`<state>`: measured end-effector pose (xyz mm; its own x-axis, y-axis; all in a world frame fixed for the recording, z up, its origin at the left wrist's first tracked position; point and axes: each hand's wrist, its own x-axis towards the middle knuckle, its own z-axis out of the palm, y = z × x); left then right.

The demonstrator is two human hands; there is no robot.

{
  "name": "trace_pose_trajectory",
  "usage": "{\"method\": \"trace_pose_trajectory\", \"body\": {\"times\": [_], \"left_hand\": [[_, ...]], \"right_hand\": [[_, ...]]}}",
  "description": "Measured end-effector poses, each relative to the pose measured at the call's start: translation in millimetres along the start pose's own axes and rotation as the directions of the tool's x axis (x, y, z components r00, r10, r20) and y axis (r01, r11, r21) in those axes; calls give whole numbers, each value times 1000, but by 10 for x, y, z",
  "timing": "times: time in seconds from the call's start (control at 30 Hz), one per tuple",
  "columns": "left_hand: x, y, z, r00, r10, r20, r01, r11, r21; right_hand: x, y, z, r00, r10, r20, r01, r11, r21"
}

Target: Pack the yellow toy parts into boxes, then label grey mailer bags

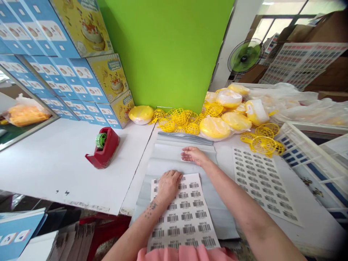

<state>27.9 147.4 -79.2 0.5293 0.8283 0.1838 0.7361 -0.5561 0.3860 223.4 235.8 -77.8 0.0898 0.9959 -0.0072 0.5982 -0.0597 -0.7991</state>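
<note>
My left hand [170,184] rests on the upper part of a white sheet of barcode labels [187,216], its fingers bent and pressed together at the top edge. That sheet lies over a stack of grey plastic mailing bags [165,152]. Farther up the stack, my right hand [195,156] is just above or touching the top bag, thumb and fingers pointing left. A small white label seems to be at its fingertips, mostly covered by them. To the right, a second barcode sheet [261,181] lies on the white table [108,192].
A red tape dispenser [106,148] stands on the left. Blue and yellow boxes [81,79] are piled behind it. Yellow plastic baskets [179,117] and wrapped yellow items [214,127] line the green panel [168,50]. A white crate [312,166] borders the right side.
</note>
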Motion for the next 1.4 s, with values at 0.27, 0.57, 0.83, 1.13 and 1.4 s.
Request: {"method": "trace_pose_trajectory", "body": {"times": [0.27, 0.57, 0.83, 1.13, 1.4], "left_hand": [[-1, 26, -39, 1000, -8, -1, 8, 1000, -6], [-10, -3, -12, 1000, -6, -16, 6, 1000, -20], [-6, 13, -1, 1000, -1, -22, 1, 999, -35], [-10, -7, 10, 1000, 5, -28, -6, 999, -32], [-15, 12, -21, 1000, 8, -30, -9, 1000, -23]], "right_hand": [[128, 175, -304, 970, -12, -243, -74, 937, -340], [147, 268, -355, 979, -62, -196, -72, 790, -609], [166, 203, -419, 973, -167, -158, 19, 743, -669], [-156, 14, -540, 948, -309, -73, 183, 719, -670], [-336, 19, -579, 962, -234, 140, 271, 760, -591]]}}
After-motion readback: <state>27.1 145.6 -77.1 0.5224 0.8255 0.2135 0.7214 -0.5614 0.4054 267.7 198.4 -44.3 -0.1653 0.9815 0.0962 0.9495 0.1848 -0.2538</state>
